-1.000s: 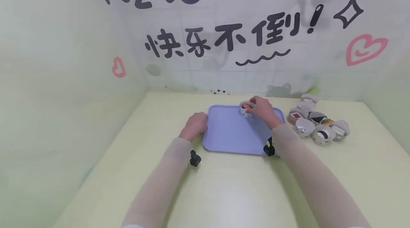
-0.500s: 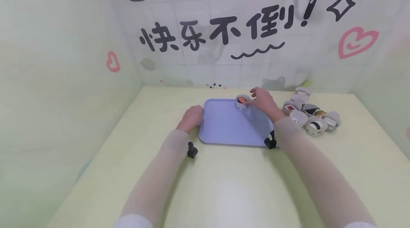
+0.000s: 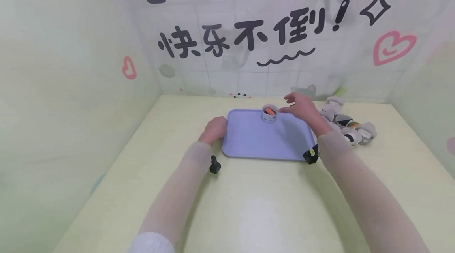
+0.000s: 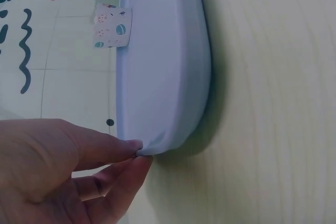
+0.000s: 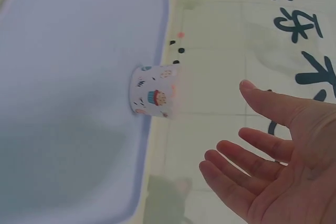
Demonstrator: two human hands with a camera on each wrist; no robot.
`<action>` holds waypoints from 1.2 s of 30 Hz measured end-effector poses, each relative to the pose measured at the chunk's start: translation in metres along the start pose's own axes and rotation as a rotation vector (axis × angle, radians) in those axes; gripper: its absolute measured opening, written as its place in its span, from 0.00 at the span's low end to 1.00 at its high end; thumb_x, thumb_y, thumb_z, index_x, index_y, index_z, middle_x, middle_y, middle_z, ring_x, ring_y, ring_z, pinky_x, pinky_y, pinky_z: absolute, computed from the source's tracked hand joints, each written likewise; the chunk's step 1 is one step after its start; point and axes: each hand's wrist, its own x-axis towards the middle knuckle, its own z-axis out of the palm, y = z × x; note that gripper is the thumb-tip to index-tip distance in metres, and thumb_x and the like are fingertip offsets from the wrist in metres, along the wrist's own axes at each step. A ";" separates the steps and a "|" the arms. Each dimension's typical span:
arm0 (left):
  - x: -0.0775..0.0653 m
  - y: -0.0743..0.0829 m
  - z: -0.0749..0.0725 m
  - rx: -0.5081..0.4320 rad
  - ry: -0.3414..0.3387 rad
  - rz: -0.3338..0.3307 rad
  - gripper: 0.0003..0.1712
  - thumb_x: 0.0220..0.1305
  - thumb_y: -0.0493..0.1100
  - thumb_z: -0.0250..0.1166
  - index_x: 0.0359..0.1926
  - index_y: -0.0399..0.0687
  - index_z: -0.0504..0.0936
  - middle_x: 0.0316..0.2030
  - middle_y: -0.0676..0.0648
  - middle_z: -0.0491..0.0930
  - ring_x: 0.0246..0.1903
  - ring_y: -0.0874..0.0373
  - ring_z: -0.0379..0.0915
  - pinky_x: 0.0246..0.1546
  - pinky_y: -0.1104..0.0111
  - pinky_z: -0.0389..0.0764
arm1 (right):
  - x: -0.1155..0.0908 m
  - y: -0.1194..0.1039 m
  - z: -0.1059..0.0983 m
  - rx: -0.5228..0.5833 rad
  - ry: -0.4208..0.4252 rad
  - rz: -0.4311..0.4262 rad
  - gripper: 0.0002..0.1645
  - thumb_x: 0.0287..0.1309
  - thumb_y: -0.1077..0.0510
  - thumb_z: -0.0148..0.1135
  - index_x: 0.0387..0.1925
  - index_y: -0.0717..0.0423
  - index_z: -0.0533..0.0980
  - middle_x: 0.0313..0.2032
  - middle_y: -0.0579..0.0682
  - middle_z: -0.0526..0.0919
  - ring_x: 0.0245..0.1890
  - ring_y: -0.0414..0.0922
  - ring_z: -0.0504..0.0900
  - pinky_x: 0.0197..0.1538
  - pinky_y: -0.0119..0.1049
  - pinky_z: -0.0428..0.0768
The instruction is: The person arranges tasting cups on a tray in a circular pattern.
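Left hand (image 3: 215, 130), at the left rim of the tray; thumb and fingers pinch that rim between them, a narrow grip, presumably to steady it. Forearm extended forward, beige sleeve (image 3: 172, 193) to the wrist, black wrist mount (image 3: 215, 165) on its inner side.

Pale lavender-blue rectangular tray (image 3: 252, 138) with rounded corners and a raised rim, smooth, apparently plastic; flat on the pale yellow table (image 3: 249, 213), before a white wall with black lettering (image 3: 249, 34).

Small white paper-like cup (image 3: 269, 119), scalloped lip, cupcake and dot print; upright on the tray, near the middle of the far rim, a position that likely leaves the nearer surface available. Contents: one orange-topped, sushi-like piece (image 3: 270, 111).

Right hand (image 3: 302, 107), raised just right of the cup and apart from it; grip wide, nothing held, thumb spread from loosely bent fingers, palm in view of its wrist camera. Forearm reaches across the tray's right end.

Cluster of similar cups (image 3: 366, 134) with assorted pieces, on the table right of the tray, crowded together; count uncertain, forearm overlapping.
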 end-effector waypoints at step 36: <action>0.003 0.000 0.001 0.034 -0.020 0.005 0.06 0.66 0.31 0.55 0.39 0.38 0.79 0.31 0.44 0.76 0.30 0.54 0.72 0.30 0.70 0.75 | -0.072 0.041 -0.061 0.037 -0.008 0.055 0.42 0.63 0.47 0.65 0.71 0.62 0.61 0.69 0.69 0.65 0.68 0.67 0.67 0.66 0.63 0.69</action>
